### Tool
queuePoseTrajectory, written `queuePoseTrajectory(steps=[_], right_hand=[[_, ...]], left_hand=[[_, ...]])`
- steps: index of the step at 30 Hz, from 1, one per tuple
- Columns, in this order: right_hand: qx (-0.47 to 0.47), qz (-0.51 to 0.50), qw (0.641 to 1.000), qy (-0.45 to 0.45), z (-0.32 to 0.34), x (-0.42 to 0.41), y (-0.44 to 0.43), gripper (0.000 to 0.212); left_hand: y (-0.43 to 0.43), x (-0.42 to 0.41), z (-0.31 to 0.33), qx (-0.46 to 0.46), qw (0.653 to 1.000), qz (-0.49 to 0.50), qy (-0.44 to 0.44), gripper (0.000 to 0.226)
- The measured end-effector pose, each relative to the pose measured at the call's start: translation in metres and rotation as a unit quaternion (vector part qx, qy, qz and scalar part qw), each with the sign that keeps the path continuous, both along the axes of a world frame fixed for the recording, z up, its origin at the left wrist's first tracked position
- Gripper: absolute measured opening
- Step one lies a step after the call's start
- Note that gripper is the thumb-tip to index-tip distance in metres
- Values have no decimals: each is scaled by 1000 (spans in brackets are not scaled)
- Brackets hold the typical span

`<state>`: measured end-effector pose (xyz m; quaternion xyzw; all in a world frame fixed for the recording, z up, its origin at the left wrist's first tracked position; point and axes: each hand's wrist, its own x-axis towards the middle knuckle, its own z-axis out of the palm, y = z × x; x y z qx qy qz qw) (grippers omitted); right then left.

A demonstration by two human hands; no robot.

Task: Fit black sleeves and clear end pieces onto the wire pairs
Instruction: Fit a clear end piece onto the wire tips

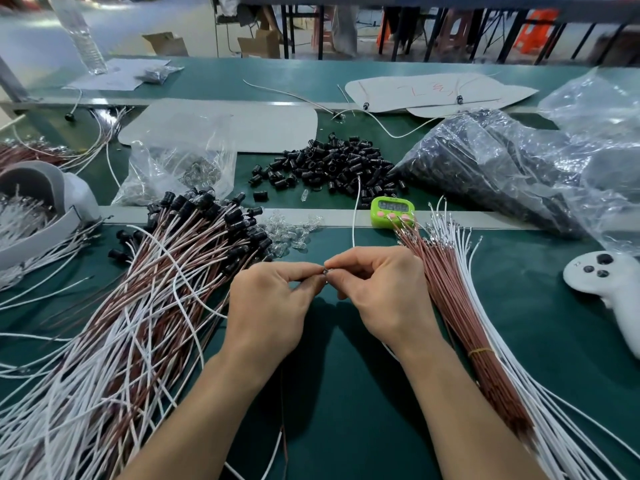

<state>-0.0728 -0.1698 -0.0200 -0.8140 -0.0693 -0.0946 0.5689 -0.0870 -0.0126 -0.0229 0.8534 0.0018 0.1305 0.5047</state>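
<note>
Green workbench (346,375), factory floor behind: sleeved wire pairs (138,306) heaped along its left edge, bare wire pairs (460,306) bundled toward its right edge, black sleeves (332,164) piled toward its far edge, clear end pieces (287,237) scattered mid-table. Left hand (266,306) and right hand (384,292), mid-table, pinch one small part (325,271) between thumbs and forefingers; type unclear. Risk, as judged: misaligned pushing could bend wire tips or let it slip.

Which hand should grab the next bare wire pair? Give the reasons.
Probably right. The right hand sits beside the bare wire bundle, while the left hand lies by the finished pile. Both pinch a small piece now, so it must release first.
</note>
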Motion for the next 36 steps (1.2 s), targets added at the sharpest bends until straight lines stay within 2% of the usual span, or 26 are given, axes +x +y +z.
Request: queuePoseTrajectory(steps=[10, 15, 19, 23, 26, 29, 32, 36], right_hand=[[12, 18, 1000, 3, 1, 0, -2, 19], [22, 29, 999, 16, 0, 1, -2, 25], [34, 34, 998, 28, -1, 0, -2, 21], [50, 41, 997, 46, -2, 0, -2, 19], [63, 44, 996, 48, 0, 1, -2, 21], [47, 46, 997, 38, 4, 1, -3, 21], [-8, 55, 998, 27, 5, 0, -7, 20], [-56, 83, 995, 15, 8, 0, -13, 27]], left_hand=[[3, 1, 2, -9, 999, -50, -9, 39], [1, -1, 6, -17, 997, -73, -1, 32], [2, 0, 3, -23, 996, -81, 11, 26], [5, 1, 3, -22, 997, -77, 19, 42], [6, 2, 5, -48, 995, -77, 32, 41], [5, 5, 6, -44, 995, -68, 57, 42], [5, 7, 7, -40, 992, -81, 83, 38], [11, 9, 10, -48, 984, -109, 129, 30]])
